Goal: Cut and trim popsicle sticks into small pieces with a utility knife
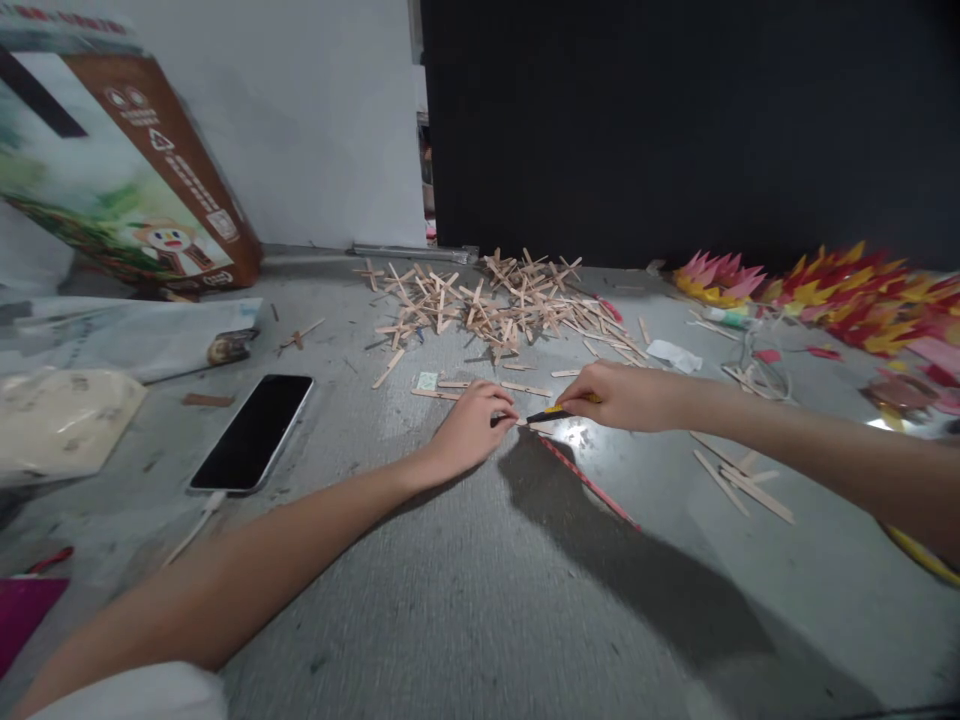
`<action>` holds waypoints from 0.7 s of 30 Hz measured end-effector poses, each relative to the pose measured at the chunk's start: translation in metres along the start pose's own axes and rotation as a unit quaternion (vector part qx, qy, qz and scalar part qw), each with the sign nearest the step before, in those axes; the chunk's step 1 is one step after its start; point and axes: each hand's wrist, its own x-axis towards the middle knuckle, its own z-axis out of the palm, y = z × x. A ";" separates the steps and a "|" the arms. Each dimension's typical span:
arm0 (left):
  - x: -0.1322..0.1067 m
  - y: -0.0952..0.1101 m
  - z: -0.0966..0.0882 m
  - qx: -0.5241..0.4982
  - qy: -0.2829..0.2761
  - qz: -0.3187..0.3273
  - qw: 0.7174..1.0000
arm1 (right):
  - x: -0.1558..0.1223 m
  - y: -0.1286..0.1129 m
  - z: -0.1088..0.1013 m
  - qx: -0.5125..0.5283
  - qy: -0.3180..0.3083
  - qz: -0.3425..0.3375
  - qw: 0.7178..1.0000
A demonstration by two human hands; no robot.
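Observation:
My right hand (606, 393) is closed around a yellow-and-black utility knife (553, 413), whose dark tip points left and down toward the surface. Under that tip lies a wooden craft stick (541, 430), and my left hand (471, 425) pinches its left end. The fingertips of that hand hide part of the stick. A thin red patterned strip (591, 483) runs from near the stick toward the lower right. Just behind my left hand are more craft sticks (525, 388) and a small pale green square (427, 381).
A heap of crossed craft sticks (480, 300) lies at the back. Loose sticks (750, 483) are near my right forearm. A phone (253, 432) with a cable lies left, before a carton (127, 170). Red and yellow paper shapes (862, 295) fill the back right.

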 end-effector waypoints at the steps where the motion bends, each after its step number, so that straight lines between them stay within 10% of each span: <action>1: 0.000 0.001 -0.001 -0.004 0.003 -0.001 1.000 | 0.003 -0.004 -0.003 -0.016 -0.024 0.016 0.999; 21: 0.000 -0.008 0.005 -0.019 0.195 -0.057 0.979 | 0.001 -0.019 -0.001 -0.097 -0.008 0.011 0.995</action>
